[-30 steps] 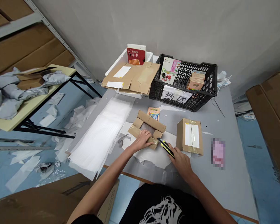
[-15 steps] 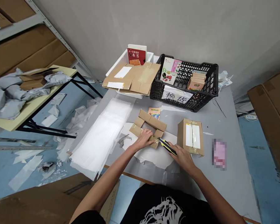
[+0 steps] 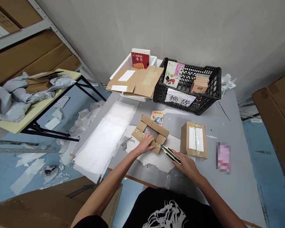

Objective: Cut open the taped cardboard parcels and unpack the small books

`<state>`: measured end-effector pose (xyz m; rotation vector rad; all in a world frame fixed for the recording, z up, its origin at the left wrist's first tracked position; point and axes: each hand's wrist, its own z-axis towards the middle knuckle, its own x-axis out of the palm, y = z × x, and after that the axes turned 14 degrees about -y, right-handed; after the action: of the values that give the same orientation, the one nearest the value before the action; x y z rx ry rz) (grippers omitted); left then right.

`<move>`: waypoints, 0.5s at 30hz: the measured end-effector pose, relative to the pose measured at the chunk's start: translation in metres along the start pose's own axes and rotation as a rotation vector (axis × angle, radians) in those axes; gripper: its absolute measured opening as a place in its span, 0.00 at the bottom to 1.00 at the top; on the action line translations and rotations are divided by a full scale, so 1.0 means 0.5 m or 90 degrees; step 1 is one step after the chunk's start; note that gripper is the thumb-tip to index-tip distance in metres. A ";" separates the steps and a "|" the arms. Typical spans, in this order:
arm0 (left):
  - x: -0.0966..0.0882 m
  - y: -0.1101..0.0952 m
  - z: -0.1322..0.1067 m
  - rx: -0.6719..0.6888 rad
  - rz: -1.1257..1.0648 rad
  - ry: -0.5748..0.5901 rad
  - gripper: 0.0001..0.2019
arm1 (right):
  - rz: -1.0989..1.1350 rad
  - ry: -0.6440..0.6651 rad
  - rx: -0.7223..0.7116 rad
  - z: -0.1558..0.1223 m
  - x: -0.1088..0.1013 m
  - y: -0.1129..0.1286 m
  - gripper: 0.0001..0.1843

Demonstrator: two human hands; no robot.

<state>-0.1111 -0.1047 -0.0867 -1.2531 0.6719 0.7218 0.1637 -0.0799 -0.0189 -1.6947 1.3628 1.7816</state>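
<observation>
A small opened cardboard box lies on the grey table, its flaps spread and something wrapped in clear plastic inside. My left hand rests on its near flap with the fingers curled over the edge. My right hand grips a yellow and black utility knife, whose tip points at the box's near right corner. A sealed cardboard box with a white label stands just right of the knife.
A small colourful book lies behind the opened box. A black crate with books stands at the back, beside flattened cardboard on a white tray. White foam sheets cover the table's left side. Large cartons stand at the right and near left.
The knife has drawn back slightly toward me and to the right, away from the box's corner. My left hand stays on the box's near flap.
</observation>
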 end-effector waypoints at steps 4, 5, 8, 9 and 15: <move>0.002 0.004 -0.015 -0.006 -0.003 -0.001 0.15 | -0.015 0.021 -0.004 -0.008 -0.011 0.011 0.28; 0.002 0.004 -0.017 -0.005 -0.003 -0.001 0.15 | -0.021 0.020 -0.004 -0.010 -0.013 0.014 0.28; -0.001 0.001 -0.016 -0.007 -0.008 0.002 0.15 | -0.050 0.006 -0.009 -0.028 -0.002 0.023 0.27; -0.004 -0.001 -0.011 -0.018 -0.006 -0.004 0.15 | -0.058 0.017 -0.021 -0.039 0.007 0.026 0.28; -0.028 -0.016 0.028 -0.044 0.033 -0.028 0.13 | -0.066 0.003 -0.052 -0.127 0.031 -0.005 0.26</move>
<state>-0.1126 -0.0940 -0.0687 -1.2837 0.6492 0.8193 0.1991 -0.1350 -0.0232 -1.7783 1.1967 1.7991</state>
